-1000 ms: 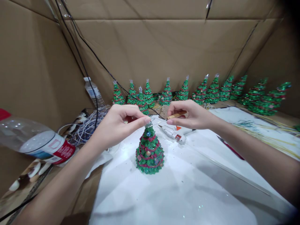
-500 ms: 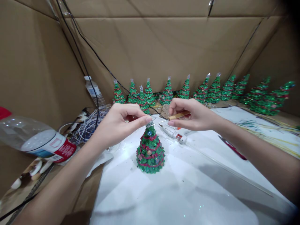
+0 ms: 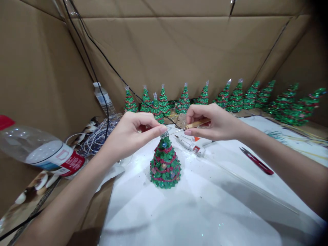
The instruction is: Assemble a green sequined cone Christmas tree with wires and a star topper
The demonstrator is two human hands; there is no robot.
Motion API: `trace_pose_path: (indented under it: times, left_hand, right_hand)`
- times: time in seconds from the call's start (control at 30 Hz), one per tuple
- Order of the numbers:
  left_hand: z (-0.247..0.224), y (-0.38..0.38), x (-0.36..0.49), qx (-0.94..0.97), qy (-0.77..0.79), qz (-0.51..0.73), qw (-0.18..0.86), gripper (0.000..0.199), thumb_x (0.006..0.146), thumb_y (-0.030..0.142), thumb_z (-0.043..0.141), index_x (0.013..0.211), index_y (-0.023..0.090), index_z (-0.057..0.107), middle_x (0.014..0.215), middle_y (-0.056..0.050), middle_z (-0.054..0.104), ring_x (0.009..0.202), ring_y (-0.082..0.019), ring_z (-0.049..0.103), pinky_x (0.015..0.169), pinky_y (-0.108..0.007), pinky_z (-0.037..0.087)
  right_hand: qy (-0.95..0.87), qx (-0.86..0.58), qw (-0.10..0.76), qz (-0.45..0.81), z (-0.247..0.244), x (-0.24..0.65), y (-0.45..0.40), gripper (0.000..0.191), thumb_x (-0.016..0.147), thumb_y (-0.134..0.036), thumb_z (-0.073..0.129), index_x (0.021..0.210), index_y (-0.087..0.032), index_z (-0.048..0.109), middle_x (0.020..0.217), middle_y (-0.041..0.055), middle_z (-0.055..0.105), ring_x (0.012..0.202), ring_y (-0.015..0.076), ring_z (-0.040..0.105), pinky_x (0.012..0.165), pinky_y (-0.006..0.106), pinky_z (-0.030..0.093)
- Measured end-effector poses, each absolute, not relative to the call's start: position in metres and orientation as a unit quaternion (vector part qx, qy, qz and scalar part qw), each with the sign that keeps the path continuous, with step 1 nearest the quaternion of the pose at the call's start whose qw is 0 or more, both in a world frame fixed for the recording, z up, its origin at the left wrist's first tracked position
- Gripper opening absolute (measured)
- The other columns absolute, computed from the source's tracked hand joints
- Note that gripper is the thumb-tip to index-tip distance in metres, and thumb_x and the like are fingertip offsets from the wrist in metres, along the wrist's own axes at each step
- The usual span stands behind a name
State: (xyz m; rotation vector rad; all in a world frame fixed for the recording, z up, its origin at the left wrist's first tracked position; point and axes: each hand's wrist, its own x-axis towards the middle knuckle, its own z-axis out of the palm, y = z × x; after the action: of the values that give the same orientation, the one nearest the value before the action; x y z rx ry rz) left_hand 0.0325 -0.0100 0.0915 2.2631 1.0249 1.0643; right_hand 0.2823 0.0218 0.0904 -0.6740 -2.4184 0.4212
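A small green Christmas tree (image 3: 166,167) with red garland and little baubles stands upright on the white board. At its tip is a clear, silvery topper (image 3: 164,134), which the thumb and fingers of my left hand (image 3: 138,131) pinch. My right hand (image 3: 215,123) is closed round the wooden handle of an awl (image 3: 196,124). The awl's thin metal shaft points left, and its end is close to the topper. Whether the shaft touches the topper I cannot tell. Behind the tree, a white glue gun (image 3: 191,145) lies on its side below my right hand.
Several similar trees (image 3: 183,102) line the cardboard wall at the back. Red-handled thread snips (image 3: 257,161) lie on the white board (image 3: 194,212) by my right forearm. On the left are a large bottle (image 3: 48,150), a small bottle (image 3: 104,99) and tangled white wires (image 3: 94,136).
My right hand and the awl have shifted slightly up and right, with the awl's tip drawn back a little from the topper. My left hand still pinches the top.
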Motion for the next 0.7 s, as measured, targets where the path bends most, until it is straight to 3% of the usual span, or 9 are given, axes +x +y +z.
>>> trace_pose_path:
  times: [0.2, 0.4, 0.5, 0.6, 0.7]
  left_hand:
    - [0.091, -0.011, 0.032, 0.817, 0.377, 0.381, 0.213, 0.021, 0.082, 0.027, 0.067, 0.066, 0.014, 0.069, 0.061, -0.001, 0.06, 0.056, -0.01, 0.044, 0.047, -0.022, 0.033]
    - [0.093, -0.011, 0.033, 0.817, 0.378, 0.381, 0.212, 0.022, 0.082, 0.027, 0.067, 0.064, 0.014, 0.068, 0.06, -0.001, 0.058, 0.055, -0.01, 0.043, 0.047, -0.022, 0.033]
    - [0.093, -0.011, 0.033, 0.819, 0.378, 0.378, 0.209, 0.022, 0.083, 0.027, 0.066, 0.065, 0.014, 0.068, 0.061, -0.001, 0.059, 0.057, -0.011, 0.044, 0.048, -0.022, 0.033]
    - [0.093, -0.012, 0.033, 0.819, 0.376, 0.381, 0.207, 0.022, 0.083, 0.026, 0.066, 0.065, 0.014, 0.068, 0.06, 0.0, 0.057, 0.057, -0.011, 0.044, 0.048, -0.022, 0.033]
    - [0.093, -0.012, 0.034, 0.818, 0.376, 0.384, 0.206, 0.022, 0.082, 0.026, 0.066, 0.063, 0.015, 0.066, 0.057, 0.001, 0.054, 0.054, -0.01, 0.042, 0.048, -0.022, 0.031]
  right_hand:
    - [-0.924, -0.273, 0.257, 0.079, 0.096, 0.28, 0.02, 0.043, 0.094, -0.043, 0.05, 0.059, -0.018, 0.047, 0.05, -0.0056, 0.034, 0.046, 0.0059, 0.028, 0.043, 0.022, 0.022]
    - [-0.919, -0.278, 0.267, 0.084, 0.101, 0.28, 0.012, 0.027, 0.084, -0.041, 0.065, 0.079, -0.018, 0.052, 0.059, -0.0043, 0.052, 0.05, 0.0065, 0.041, 0.047, 0.021, 0.031]
    - [-0.923, -0.282, 0.252, 0.076, 0.103, 0.28, 0.011, 0.027, 0.088, -0.04, 0.059, 0.072, -0.019, 0.052, 0.052, -0.0056, 0.046, 0.046, 0.0065, 0.036, 0.045, 0.022, 0.028]
    - [-0.929, -0.288, 0.229, 0.036, 0.108, 0.279, 0.01, 0.041, 0.093, -0.044, 0.049, 0.06, -0.019, 0.048, 0.05, -0.0039, 0.038, 0.046, 0.0076, 0.03, 0.045, 0.026, 0.024]
    - [-0.931, -0.291, 0.221, 0.014, 0.112, 0.278, 0.009, 0.039, 0.092, -0.046, 0.052, 0.063, -0.02, 0.05, 0.053, -0.0024, 0.043, 0.047, 0.0084, 0.033, 0.046, 0.028, 0.025]
